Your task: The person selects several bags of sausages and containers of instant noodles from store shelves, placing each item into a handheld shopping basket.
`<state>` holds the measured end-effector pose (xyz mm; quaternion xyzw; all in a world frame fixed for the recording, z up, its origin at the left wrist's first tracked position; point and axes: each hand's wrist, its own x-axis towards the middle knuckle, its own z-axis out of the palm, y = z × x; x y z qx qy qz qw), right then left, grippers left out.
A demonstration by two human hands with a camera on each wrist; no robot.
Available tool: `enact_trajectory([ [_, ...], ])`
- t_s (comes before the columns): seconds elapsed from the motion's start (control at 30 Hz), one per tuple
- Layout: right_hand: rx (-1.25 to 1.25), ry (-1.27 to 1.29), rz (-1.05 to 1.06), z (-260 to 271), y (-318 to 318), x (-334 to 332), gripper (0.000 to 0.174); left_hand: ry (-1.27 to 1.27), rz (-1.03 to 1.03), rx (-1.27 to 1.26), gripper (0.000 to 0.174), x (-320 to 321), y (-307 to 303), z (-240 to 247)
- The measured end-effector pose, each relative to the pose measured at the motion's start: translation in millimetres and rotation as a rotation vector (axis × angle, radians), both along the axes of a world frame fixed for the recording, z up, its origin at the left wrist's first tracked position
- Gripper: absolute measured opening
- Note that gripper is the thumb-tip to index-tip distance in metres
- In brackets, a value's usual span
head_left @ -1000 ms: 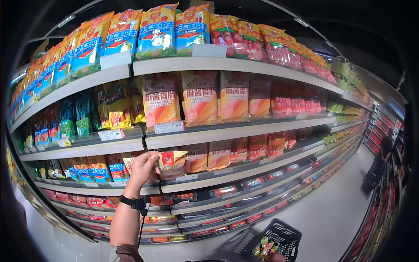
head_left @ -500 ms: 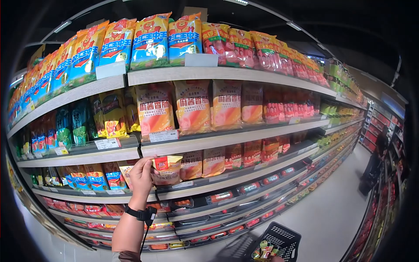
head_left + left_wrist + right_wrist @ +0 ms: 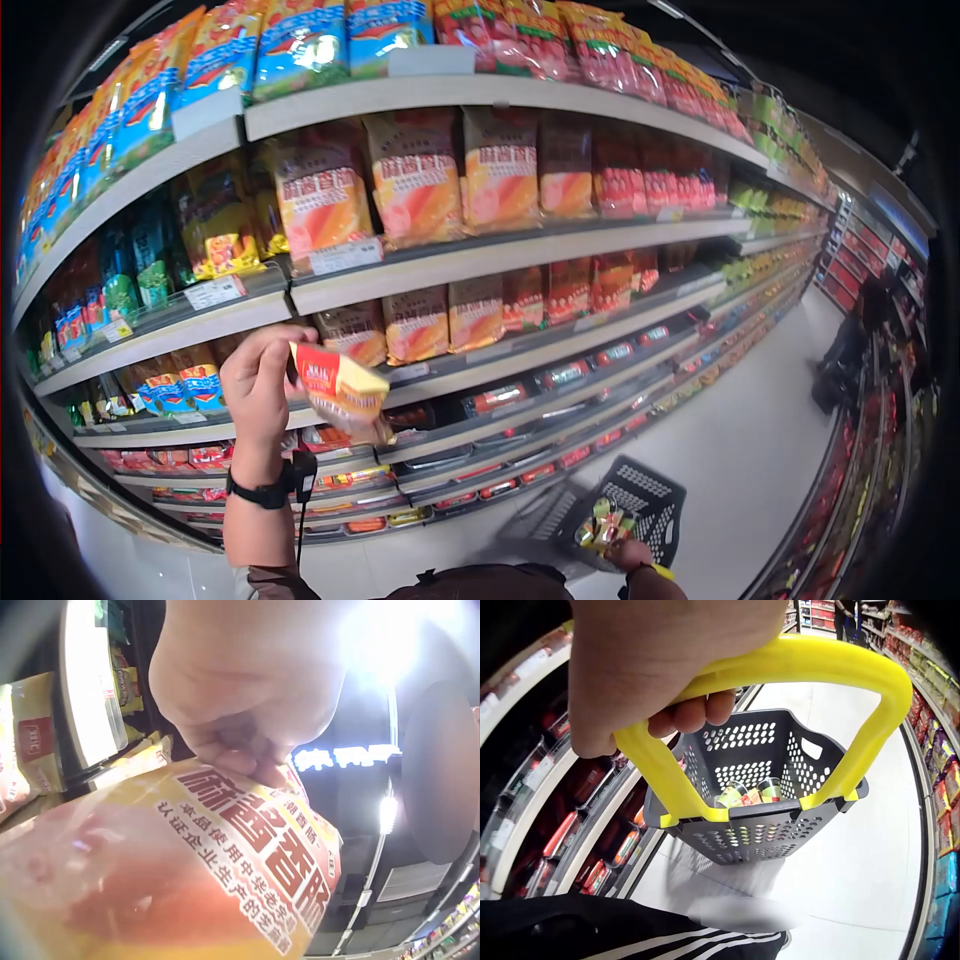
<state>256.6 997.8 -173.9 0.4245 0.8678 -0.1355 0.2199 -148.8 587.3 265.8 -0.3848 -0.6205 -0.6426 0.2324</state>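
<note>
My left hand (image 3: 260,385) pinches the top edge of a sausage bag (image 3: 342,385), which hangs tilted in front of the shelves. In the left wrist view this bag (image 3: 142,870) fills the lower part, cream and orange with large dark red characters. Thumb and bent fingers of the left hand (image 3: 247,682) meet at its upper edge. My right hand (image 3: 652,675) grips the yellow handle (image 3: 889,690) of a dark grey shopping basket (image 3: 776,724), low at the right in the head view. Several small packaged goods (image 3: 735,793) lie inside the basket.
Shelves (image 3: 550,245) of bagged sausages run along the left and front, with matching bags (image 3: 415,325) on the tier behind my left hand. A second shelf row (image 3: 880,470) borders the aisle floor (image 3: 740,420) at right. A dark-clothed person (image 3: 850,345) stands farther down it.
My left hand has drawn the sausage bag away from the shelf, toward me and leftward, and the bag now tilts. The right hand shows more fully beside the basket. The head view has shifted.
</note>
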Motion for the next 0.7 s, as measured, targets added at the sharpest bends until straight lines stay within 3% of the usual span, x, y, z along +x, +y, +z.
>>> enact_trajectory([
  [0.07, 0.015, -0.009, -0.009, 6.8, -4.3, -2.0, 0.047, 0.039, 0.025, -0.217, 0.022, 22.0, 0.7, 1.0],
  [0.17, -0.009, 0.058, 0.005, -0.3, -1.2, 2.8, 0.043, -0.239, -0.211, -0.342, 0.019, 43.8, 2.8, -23.5],
  [0.23, -0.122, 0.165, -0.040, -2.1, 5.4, 7.3, 0.044, -0.398, -0.194, -0.571, 0.017, 49.5, -1.0, -48.8],
  [0.3, -0.274, 0.293, -0.019, -24.4, 24.7, 17.1, 0.043, -0.216, -0.200, -0.603, 0.016, 50.8, 9.5, -82.9],
  [0.33, -0.266, 0.299, -0.032, -11.1, 23.5, 16.1, 0.043, -0.319, -0.230, -0.648, 0.015, 55.4, 15.0, -96.2],
  [0.37, -0.247, 0.471, 0.009, -14.1, 25.9, 15.2, 0.042, -0.420, -0.257, -0.696, 0.015, 61.3, 21.0, -108.9],
  [0.4, -0.171, 0.501, 0.028, 7.1, 18.8, 7.7, 0.041, -0.364, -0.278, -0.731, 0.015, 65.4, 29.0, -122.2],
  [0.43, -0.148, 0.552, -0.012, -10.2, 22.2, 3.3, 0.039, -0.310, -0.295, -0.762, 0.015, 69.5, 37.3, -136.1],
  [0.47, -0.324, 0.586, -0.088, 85.8, -11.2, -24.8, 0.035, -0.258, -0.326, -0.778, 0.013, 72.9, 45.8, -149.4],
  [0.53, -0.429, 0.692, -0.026, 116.7, -37.3, -54.0, 0.029, -0.303, -0.423, -0.846, 0.013, 80.9, 61.0, -169.7],
  [0.57, -0.493, 0.755, 0.146, 132.1, -46.1, -68.6, 0.031, -0.315, -0.453, -0.901, 0.013, 85.1, 68.1, -178.5],
  [0.63, -0.581, 0.769, 0.186, 176.7, -76.7, -93.3, 0.036, -0.300, -0.501, -0.912, 0.014, 93.1, 81.3, -197.9],
  [0.7, -0.624, 0.851, 0.217, 187.9, -96.3, -110.4, 0.038, -0.277, -0.543, -0.930, 0.015, 103.1, 91.0, -205.0],
])
